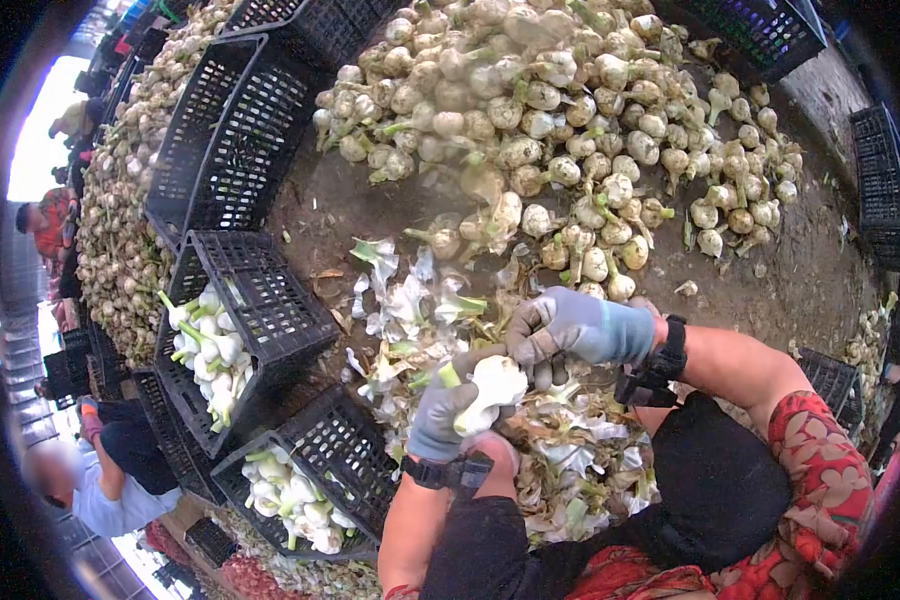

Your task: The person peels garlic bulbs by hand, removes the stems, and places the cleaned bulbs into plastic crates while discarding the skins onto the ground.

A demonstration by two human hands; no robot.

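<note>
My left hand [442, 412], in a grey-blue glove, is closed around a white garlic bulb [494, 388] with a short green stem. Just right of the bulb is my right hand [560, 335], gloved too, its fingers bent and pressed together near the bulb's top; whether they pinch anything is hidden. Below and around both hands lie loose peeled skins and leaves [580, 450]. Beyond them a large heap of unpeeled, soil-marked bulbs [560, 120] covers the ground.
Black crates holding cleaned garlic stand at the left [270, 300] and lower left [345, 460]. Taller black crates [240, 140] stand farther up. More garlic [125, 230] is piled behind them. A person in a light shirt [120, 490] is at the lower left. Another crate [882, 180] stands right.
</note>
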